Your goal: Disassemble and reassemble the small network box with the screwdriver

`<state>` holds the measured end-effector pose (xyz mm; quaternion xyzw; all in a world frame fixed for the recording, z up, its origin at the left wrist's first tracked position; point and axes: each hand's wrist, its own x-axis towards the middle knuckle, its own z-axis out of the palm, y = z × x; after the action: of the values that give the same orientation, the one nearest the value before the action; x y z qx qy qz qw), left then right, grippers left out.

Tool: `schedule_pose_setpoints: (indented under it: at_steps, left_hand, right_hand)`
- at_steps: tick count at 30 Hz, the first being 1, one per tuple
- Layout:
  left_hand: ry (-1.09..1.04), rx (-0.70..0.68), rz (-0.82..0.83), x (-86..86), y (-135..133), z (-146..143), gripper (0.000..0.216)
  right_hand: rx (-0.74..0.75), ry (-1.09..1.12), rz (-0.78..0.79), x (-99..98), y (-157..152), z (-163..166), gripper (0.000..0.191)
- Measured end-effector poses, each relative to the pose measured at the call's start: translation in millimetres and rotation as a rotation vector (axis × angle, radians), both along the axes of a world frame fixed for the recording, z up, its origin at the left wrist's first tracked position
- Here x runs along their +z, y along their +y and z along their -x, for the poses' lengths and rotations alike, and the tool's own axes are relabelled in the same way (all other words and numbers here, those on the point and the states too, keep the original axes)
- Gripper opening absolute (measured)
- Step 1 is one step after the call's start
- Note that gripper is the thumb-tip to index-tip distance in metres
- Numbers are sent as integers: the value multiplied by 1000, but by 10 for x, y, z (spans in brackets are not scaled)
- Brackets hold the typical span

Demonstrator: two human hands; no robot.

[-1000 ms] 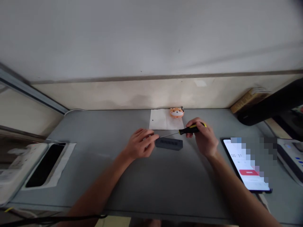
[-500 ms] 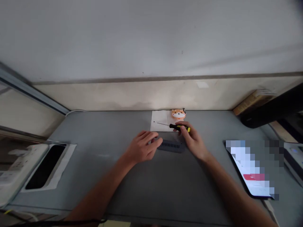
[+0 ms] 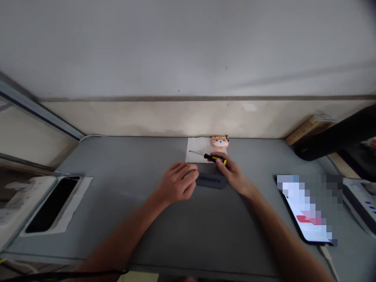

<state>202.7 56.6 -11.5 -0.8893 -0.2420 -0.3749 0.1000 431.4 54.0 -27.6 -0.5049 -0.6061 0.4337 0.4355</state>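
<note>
My left hand is closed on the left end of a dark grey slotted cover, which lies low over the table. My right hand grips a black-and-yellow screwdriver by its handle, with the thin shaft pointing left. Its tip meets a small dark speck on a white sheet of paper; the speck looks like a screw but is too small to be sure. An orange dog-faced case sits on the right part of the paper.
Far left, a black phone lies on white paper beside a white power strip. To the right are a lit, blurred phone with a cable, a black cylinder, a box and another power strip. A wall closes off the back.
The screwdriver has moved left, and its tip now reaches the dark speck on the paper. My left hand stays at the cover's left end. The view has shifted slightly.
</note>
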Motion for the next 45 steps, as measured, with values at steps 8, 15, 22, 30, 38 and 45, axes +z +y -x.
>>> schedule_pose_setpoints:
  at_steps: [8, 15, 22, 30, 38, 45]
  left_hand:
    - [-95, -9, -31, -25, 6, -38, 25]
    - [-39, 8, 20, -15, 3, -79, 29]
    - [-13, 43, -13, -5, -31, -61, 23]
    - [29, -30, 50, -9, -196, -229, 24]
    - [7, -26, 64, -87, -231, -328, 26]
    - [-7, -21, 89, -82, -233, -340, 34]
  right_hand:
    - [-125, 359, 76, 109, 24, -130, 46]
    - [-309, 644, 43, 104, 76, -322, 42]
    - [-362, 709, -23, 61, 55, -387, 37]
    - [-398, 754, -70, 115, 28, -490, 28]
    - [-389, 734, -82, 73, 33, -494, 27]
    - [-316, 700, -71, 53, 35, -518, 27]
